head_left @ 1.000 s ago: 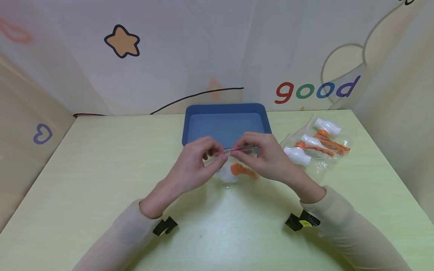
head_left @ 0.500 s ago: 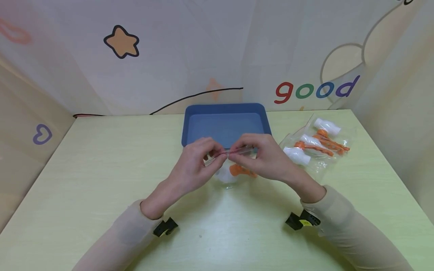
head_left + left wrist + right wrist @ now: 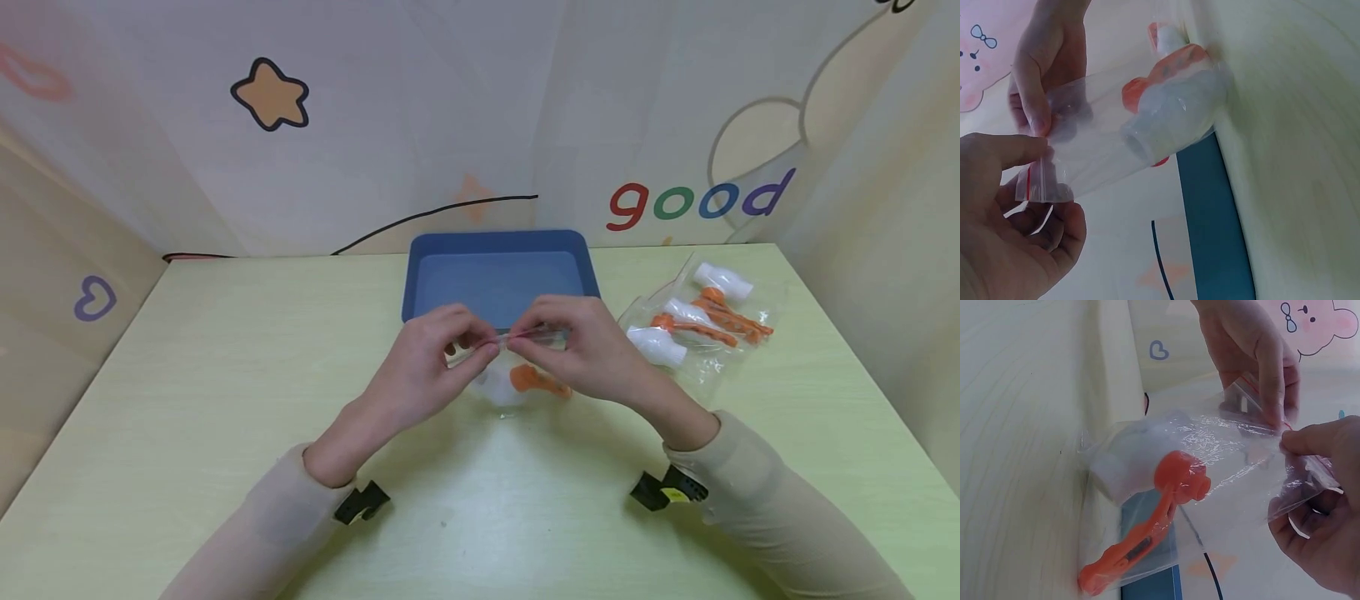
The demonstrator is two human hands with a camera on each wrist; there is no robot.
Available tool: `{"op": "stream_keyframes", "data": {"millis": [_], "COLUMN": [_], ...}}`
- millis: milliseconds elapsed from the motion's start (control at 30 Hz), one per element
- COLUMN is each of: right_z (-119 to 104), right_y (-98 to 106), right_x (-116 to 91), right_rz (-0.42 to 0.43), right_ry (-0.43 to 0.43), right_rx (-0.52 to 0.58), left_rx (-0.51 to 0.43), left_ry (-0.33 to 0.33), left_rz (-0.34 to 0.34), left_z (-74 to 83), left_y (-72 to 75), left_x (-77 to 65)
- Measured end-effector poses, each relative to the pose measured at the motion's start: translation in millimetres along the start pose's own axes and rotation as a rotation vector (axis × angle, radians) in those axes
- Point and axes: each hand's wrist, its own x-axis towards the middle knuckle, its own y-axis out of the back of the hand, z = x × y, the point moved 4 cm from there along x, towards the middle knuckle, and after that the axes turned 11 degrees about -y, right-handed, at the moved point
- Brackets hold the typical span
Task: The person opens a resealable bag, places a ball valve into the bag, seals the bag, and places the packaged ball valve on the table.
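Observation:
Both hands pinch the top edge of a clear zip-lock bag (image 3: 1235,462) with a red line along its seal. My left hand (image 3: 431,358) grips the seal on the left, thumb against fingers; my right hand (image 3: 581,346) pinches it on the right, the fingertips close together. Inside the hanging bag are a white tube-like plastic piece (image 3: 1172,115) and an orange piece (image 3: 1175,481) with a round head and a long arm. The bag's lower end is at or just above the table; I cannot tell whether it touches.
Behind the hands stands a blue tray (image 3: 498,242) at the table's back edge. To the right lie several clear bags (image 3: 705,367) with white pieces (image 3: 656,345) and orange pieces (image 3: 731,321). A printed curtain (image 3: 450,100) hangs around the table (image 3: 187,375).
Both hands stay at the bag's seal. The fingertips came together half a second ago and are now slightly apart, while the bag's contents sway a little.

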Motion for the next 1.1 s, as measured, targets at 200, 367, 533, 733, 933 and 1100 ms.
{"op": "stream_keyframes", "data": {"millis": [200,367,533,733,933,1100], "right_z": [-2.7,-5.0,-8.0,-3.9,-2.4,-2.7], "right_y": [5.8,7.7,13.2,22.1,23.5,23.9], "right_x": [-0.8,-1.1,-2.6,-5.0,-6.1,-6.1], "right_rz": [-0.006,-0.032,-0.042,0.002,0.025,0.034], "right_ry": [0.002,0.009,-0.015,-0.110,-0.142,-0.129], "right_rx": [-0.042,-0.068,-0.104,-0.110,-0.083,-0.079], "left_rx": [0.013,0.004,0.015,0.012,0.003,-0.005], "left_ry": [0.048,0.037,0.007,0.025,0.059,0.112], "left_rz": [-0.022,-0.018,-0.016,-0.010,-0.008,-0.042], "left_z": [-2.6,-2.7,-2.8,-5.7,-9.0,-8.7], "left_y": [5.5,7.8,8.6,10.5,12.1,14.5], "left_x": [-3.0,-3.7,-4.3,-5.7,-7.2,-9.3]}}
